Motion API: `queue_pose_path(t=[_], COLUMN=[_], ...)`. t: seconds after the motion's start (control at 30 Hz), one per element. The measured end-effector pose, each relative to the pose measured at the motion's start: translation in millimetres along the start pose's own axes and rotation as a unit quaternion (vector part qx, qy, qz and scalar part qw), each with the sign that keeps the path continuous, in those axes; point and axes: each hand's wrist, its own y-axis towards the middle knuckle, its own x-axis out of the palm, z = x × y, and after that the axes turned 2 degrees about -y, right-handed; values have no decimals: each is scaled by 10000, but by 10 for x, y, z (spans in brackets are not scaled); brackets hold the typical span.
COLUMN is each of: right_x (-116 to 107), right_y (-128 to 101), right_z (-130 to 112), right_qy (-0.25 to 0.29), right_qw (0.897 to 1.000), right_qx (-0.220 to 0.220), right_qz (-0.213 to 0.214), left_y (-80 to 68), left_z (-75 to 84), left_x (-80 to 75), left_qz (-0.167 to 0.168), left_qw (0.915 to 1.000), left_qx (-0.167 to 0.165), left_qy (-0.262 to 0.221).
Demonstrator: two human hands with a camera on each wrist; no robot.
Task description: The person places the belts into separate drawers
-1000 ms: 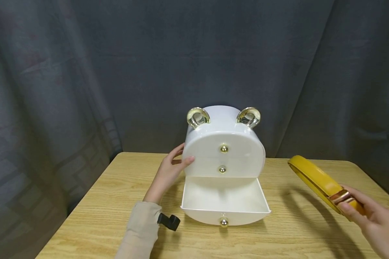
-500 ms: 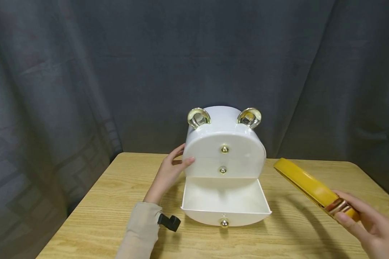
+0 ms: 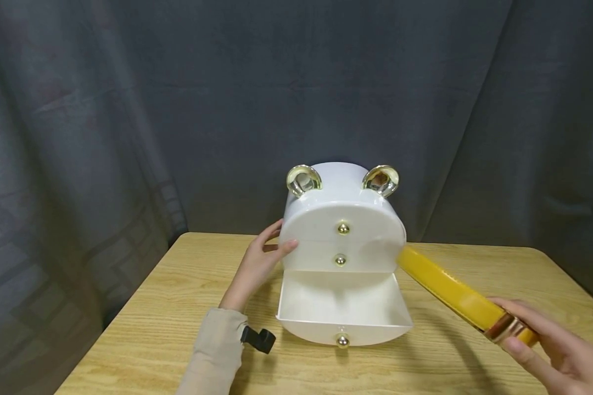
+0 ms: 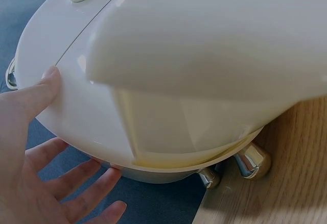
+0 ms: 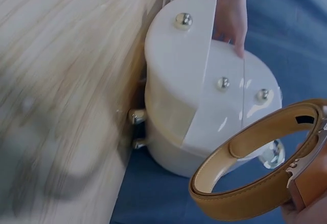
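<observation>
A white drawer box with gold ears and ball knobs stands on the table in the head view, its bottom drawer pulled out and bare inside. My left hand steadies the box's left side, thumb on the front and fingers spread along the side; the left wrist view shows this hand close up. To the right, my right hand pinches a coiled yellow leather belt at its shiny buckle. The belt's far end reaches the box's right edge in the head view; the right wrist view shows the loop in front of the box.
The wooden table has rounded far corners. Dark grey curtain hangs behind and at the sides. A black clip-like piece sticks out at my left cuff. Short gold feet support the box.
My right hand has carried the belt leftward and slightly down, bringing its far end to the box's right edge. The left hand and the box have stayed almost still.
</observation>
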Motion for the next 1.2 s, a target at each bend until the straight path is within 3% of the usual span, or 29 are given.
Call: queue_pose_path(t=[0.2,0.43,0.67,0.93,1.2], right_x=[30,85,178,275,405], right_y=[-18,-16,-31,61,122], right_z=[-76,-192,-286,-423,-587], right_qy=[-47,410,401,766,1142], right_qw=[9998,9957,9965,9875,9794], right_qx=[-147,-770,-661,-1132,-1414], right_qz=[-139,-296,-312,-783,-875], left_y=[-6,0,2,16,21], left_z=[6,5,5,-15,-15], left_x=[0,8,11,5,2], left_qz=[1,-5,-1,13,18], left_qw=[10000,10000,10000,10000,9999], left_qx=[22,48,30,35,92], left_qy=[8,19,57,41,45])
